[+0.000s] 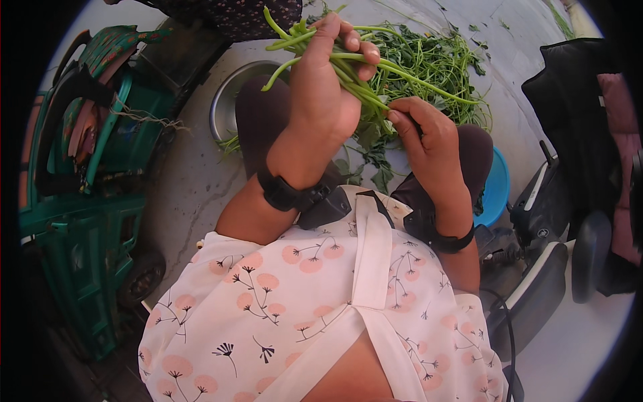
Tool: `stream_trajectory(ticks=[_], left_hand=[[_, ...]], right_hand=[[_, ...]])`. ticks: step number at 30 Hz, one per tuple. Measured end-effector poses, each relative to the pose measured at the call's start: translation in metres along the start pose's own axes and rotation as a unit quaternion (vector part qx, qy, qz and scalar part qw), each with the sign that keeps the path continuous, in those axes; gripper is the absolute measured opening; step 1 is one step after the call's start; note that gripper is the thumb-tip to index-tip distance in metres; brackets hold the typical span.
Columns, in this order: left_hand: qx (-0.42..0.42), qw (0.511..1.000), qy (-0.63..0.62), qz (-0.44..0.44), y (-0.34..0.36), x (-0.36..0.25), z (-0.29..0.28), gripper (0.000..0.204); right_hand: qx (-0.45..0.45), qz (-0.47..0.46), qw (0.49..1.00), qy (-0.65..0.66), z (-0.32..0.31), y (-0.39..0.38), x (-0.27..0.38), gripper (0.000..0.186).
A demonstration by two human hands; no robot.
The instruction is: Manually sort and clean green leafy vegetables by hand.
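In our left grip (323, 94) we hold a loose bundle of green stems (365, 88); the fingers are curled around it, and the thumb lies along its near side. Some stem ends stick out to the left of this grip, and other long thin stems reach out to the right, above our other hand. Our right grip (431, 137) is narrow: the thumb and forefinger pinch at the lower right end of the bundle, just beside the left palm. How many stems are between these two fingertips, we cannot tell.

Beyond both grips, toward the right, a wide heap of leafy greens (439, 70) lies on the grey floor (201, 191). Below and between the grips we see some loose leaves (380, 171), also on the floor. To the left of the left grip stands a metal bowl (215, 114), partly hidden behind our knee (256, 110). Below the right grip and to its right is a blue basin (498, 191), which is partly covered by the other knee.

Each wrist wears a black band (276, 190). Well apart from the left grip, on its left, is a green vehicle (74, 248); well to the right of the right grip hangs a black cloth (559, 94).
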State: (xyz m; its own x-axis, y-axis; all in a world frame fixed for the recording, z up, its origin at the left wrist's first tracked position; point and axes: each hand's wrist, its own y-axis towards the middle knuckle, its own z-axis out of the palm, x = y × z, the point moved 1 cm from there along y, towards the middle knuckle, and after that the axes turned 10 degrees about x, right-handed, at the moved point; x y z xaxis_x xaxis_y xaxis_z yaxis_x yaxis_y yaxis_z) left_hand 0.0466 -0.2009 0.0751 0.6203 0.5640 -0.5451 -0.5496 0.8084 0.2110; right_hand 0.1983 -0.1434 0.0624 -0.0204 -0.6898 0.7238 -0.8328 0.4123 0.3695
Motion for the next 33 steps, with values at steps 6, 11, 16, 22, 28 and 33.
stream_trajectory(ticks=[6,11,16,22,28,33], left_hand=[[-0.022,0.999,0.031,-0.010,-0.010,0.018,0.009,0.018],[-0.020,0.976,0.212,0.053,-0.009,0.017,0.009,0.015],[-0.006,0.952,0.289,0.101,0.002,-0.006,-0.003,0.019],[-0.002,0.956,0.276,0.101,0.011,-0.020,-0.006,0.021],[-0.028,0.961,0.264,0.082,0.010,-0.012,0.004,0.020],[-0.010,0.947,0.310,0.086,0.012,0.001,0.001,0.017]], right_hand=[[-0.004,0.025,0.998,0.050,0.008,0.008,0.011,0.008],[-0.012,-0.016,1.000,0.011,-0.003,0.007,0.004,0.009],[0.040,0.012,0.996,-0.077,-0.042,0.000,0.003,0.010],[0.060,0.056,0.990,-0.118,-0.067,-0.015,-0.006,0.009],[0.030,0.023,0.989,-0.145,-0.068,-0.022,-0.008,0.014],[-0.066,0.054,0.988,-0.131,-0.070,-0.031,-0.017,0.023]])
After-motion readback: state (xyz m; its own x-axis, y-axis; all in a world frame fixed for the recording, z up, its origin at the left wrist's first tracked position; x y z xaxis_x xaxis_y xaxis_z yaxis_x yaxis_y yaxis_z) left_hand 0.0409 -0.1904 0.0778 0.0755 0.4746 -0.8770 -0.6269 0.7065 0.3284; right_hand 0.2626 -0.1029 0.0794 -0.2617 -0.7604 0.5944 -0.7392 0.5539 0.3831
